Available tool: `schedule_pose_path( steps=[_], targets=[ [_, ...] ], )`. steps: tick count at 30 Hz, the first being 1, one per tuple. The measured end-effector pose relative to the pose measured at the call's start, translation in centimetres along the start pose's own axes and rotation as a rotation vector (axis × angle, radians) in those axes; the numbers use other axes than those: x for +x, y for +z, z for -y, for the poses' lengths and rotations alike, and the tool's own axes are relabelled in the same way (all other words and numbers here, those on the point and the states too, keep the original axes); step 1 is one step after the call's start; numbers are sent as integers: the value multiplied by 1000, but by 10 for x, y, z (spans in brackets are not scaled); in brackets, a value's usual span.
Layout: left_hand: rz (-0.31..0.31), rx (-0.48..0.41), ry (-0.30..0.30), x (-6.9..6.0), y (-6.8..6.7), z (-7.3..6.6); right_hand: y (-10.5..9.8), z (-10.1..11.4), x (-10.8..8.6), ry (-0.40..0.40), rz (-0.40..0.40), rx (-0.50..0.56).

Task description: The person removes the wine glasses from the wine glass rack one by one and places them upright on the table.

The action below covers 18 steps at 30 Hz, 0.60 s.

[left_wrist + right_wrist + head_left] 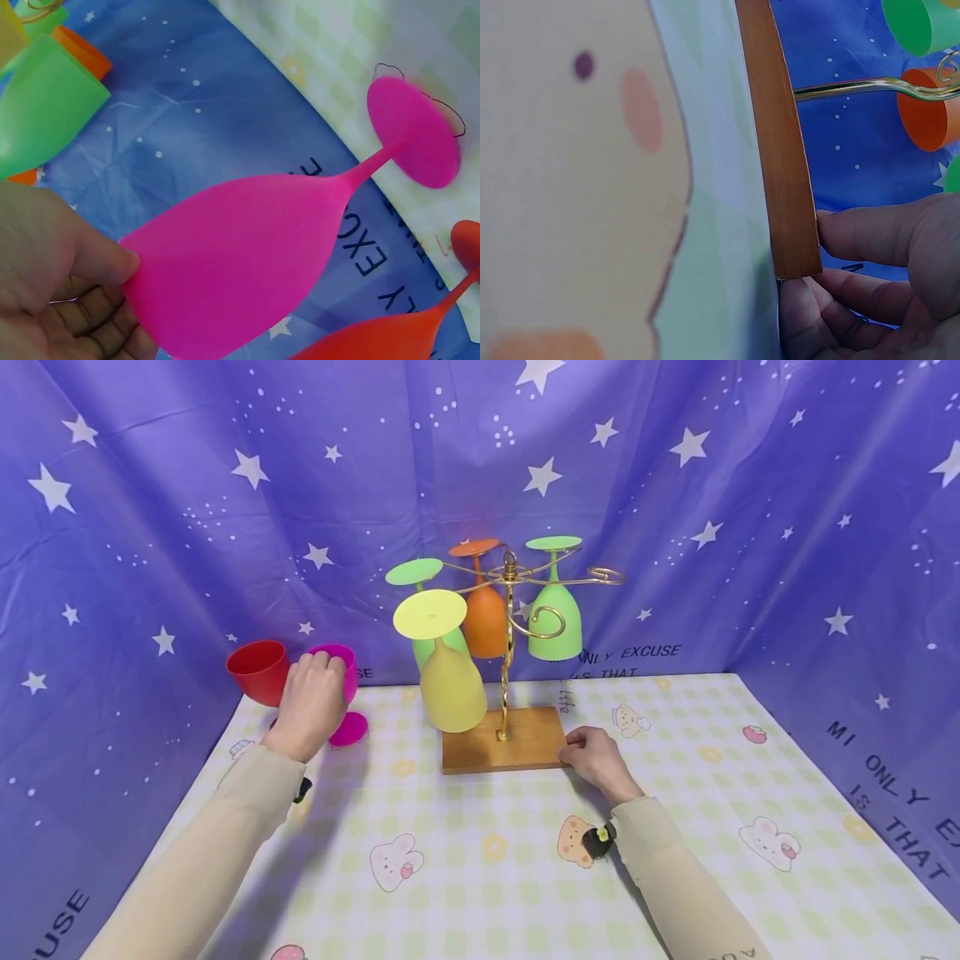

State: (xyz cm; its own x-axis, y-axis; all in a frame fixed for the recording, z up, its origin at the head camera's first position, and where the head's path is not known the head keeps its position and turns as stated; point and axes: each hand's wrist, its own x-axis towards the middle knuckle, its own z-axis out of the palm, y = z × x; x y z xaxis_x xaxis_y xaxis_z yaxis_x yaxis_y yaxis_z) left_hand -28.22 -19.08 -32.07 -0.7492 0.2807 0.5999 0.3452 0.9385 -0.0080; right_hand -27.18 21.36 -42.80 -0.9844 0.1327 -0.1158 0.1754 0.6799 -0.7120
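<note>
My left hand (309, 706) pinches the rim of a magenta goblet (240, 255), thumb on the near side of the bowl. The goblet is upright, its round foot (348, 729) at the tablecloth. Close beside it, a red goblet (258, 672) stands partly behind my left hand. At the table's middle is a gold metal goblet rack on a wooden base (536, 739). My right hand (598, 760) grips the base's right front corner; in the right wrist view the thumb (862, 236) lies on top and the fingers are at the edge and underside.
Upside down on the rack hang a yellow goblet (453, 693), an orange one (486, 622) and two green ones, the right one (555, 622) behind a curled gold arm (551, 625). A checked tablecloth (465, 885) covers the table. Blue star-patterned curtains (420, 460) enclose the back and sides.
</note>
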Motion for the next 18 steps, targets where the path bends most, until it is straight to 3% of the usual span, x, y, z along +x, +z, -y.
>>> schedule_pose_path(
  steps=[6,18],
  targets=[
    [35,15,-45,4,5,5,0,1,-1,2,-1,6],
    [4,13,-51,5,11,10,0,0,-2,-11,-12,-3]
  ],
)
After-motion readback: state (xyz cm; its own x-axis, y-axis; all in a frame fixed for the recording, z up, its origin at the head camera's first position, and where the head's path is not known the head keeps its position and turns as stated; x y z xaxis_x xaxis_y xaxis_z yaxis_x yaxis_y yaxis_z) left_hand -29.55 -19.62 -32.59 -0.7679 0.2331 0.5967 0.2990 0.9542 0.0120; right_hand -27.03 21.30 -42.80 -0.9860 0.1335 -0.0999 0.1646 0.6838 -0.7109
